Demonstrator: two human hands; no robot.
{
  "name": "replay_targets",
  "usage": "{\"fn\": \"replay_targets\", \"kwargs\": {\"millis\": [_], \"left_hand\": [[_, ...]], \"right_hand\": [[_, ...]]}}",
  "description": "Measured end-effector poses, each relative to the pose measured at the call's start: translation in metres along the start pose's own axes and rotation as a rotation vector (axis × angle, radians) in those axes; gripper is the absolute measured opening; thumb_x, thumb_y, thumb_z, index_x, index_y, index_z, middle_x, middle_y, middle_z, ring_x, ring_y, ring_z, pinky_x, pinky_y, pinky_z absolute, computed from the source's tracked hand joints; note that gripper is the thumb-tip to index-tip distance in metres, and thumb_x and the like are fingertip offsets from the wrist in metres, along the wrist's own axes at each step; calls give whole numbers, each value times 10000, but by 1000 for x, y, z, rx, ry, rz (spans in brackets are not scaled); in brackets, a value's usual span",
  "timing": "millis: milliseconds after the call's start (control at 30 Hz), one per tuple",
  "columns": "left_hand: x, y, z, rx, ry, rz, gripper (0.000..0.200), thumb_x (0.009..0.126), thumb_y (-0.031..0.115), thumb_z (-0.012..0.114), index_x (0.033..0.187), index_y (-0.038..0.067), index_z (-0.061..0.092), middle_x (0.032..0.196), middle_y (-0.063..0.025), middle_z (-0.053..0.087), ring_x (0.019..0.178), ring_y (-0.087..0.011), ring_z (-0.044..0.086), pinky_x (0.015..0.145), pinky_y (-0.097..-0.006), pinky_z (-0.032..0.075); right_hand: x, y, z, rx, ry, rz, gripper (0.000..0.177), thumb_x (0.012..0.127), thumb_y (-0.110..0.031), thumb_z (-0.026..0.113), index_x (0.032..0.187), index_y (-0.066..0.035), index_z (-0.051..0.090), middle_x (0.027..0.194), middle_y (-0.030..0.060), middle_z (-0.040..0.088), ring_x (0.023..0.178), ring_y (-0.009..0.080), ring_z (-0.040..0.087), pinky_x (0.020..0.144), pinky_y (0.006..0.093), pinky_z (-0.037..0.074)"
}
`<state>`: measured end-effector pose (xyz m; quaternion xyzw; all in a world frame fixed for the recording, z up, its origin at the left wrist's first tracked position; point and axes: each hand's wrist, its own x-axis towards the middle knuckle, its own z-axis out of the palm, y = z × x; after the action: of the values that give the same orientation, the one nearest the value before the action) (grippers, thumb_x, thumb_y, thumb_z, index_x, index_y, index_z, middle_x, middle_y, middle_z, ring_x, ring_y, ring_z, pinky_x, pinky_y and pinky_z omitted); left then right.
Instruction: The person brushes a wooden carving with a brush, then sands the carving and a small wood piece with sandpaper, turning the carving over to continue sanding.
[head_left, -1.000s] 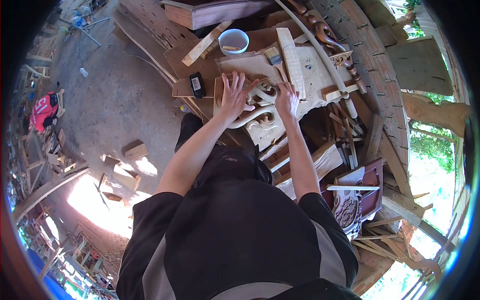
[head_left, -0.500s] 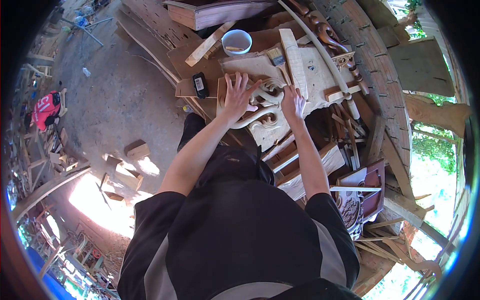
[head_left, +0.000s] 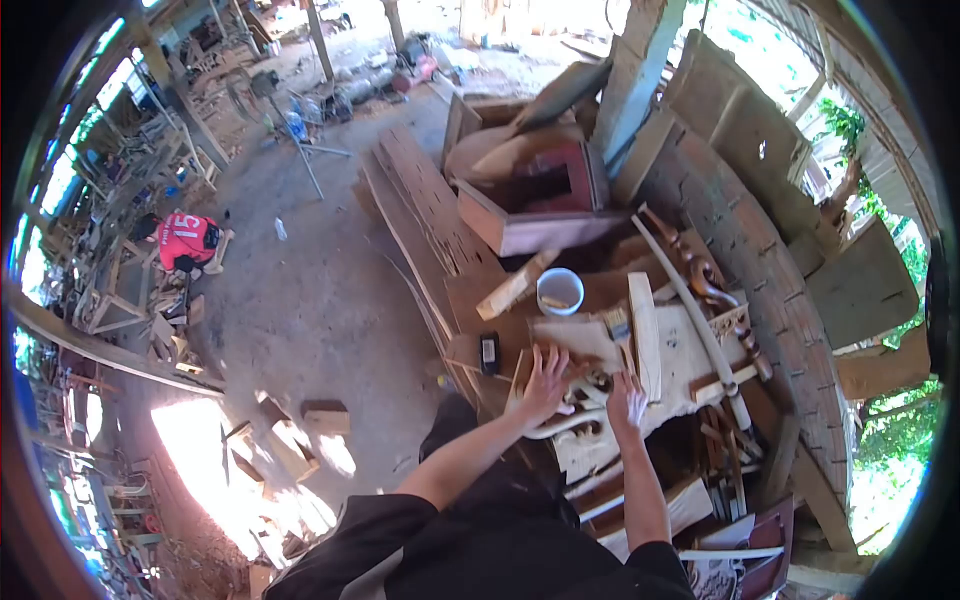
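A pale carved wooden piece with scrolls [head_left: 590,400] lies on the workbench in front of me. My left hand [head_left: 545,385] rests on its left part with the fingers spread. My right hand [head_left: 627,400] is at its right edge, fingers bent together; whatever they hold is too small to make out. Just beyond my right hand lies a brush [head_left: 619,325], beside a long light wooden block [head_left: 645,335]. Past my left hand are a black device with a white label [head_left: 489,354] and a white bowl [head_left: 560,292] with a small piece inside.
Left of the bowl lies a wooden block [head_left: 517,285]. A reddish wooden frame [head_left: 540,230] stands behind the bench. A low brick wall [head_left: 745,215] curves along the right. On the far left, a person in a red shirt [head_left: 185,240] crouches among wood pieces.
The head view has tilted up and turned, so the bench and both hands appear lower and further right, with more of the workshop showing. Both hands remain at the carved piece.
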<state>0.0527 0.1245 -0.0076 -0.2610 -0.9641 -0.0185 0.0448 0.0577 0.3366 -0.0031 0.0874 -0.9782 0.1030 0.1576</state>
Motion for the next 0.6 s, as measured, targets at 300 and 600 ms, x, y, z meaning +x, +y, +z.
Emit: {"fn": "replay_targets", "kwargs": {"millis": [300, 600], "left_hand": [[3, -2, 14, 29, 74, -11, 1110, 636, 743, 688, 1559, 292, 269, 1482, -190, 376, 1409, -430, 263, 1124, -726, 125], [3, -4, -5, 45, -170, -6, 1048, 646, 757, 633, 1537, 284, 346, 1529, -210, 330, 1438, -446, 218, 1123, -740, 98]], "right_hand": [[3, -3, 3, 43, 11, 13, 120, 808, 1, 528, 865, -43, 624, 890, 124, 636, 864, 324, 642, 703, 463, 529], [-14, 15, 26, 30, 36, -3, 177, 841, -49, 532, 970, -48, 653, 970, 159, 656, 878, 363, 662, 719, 489, 541]]}}
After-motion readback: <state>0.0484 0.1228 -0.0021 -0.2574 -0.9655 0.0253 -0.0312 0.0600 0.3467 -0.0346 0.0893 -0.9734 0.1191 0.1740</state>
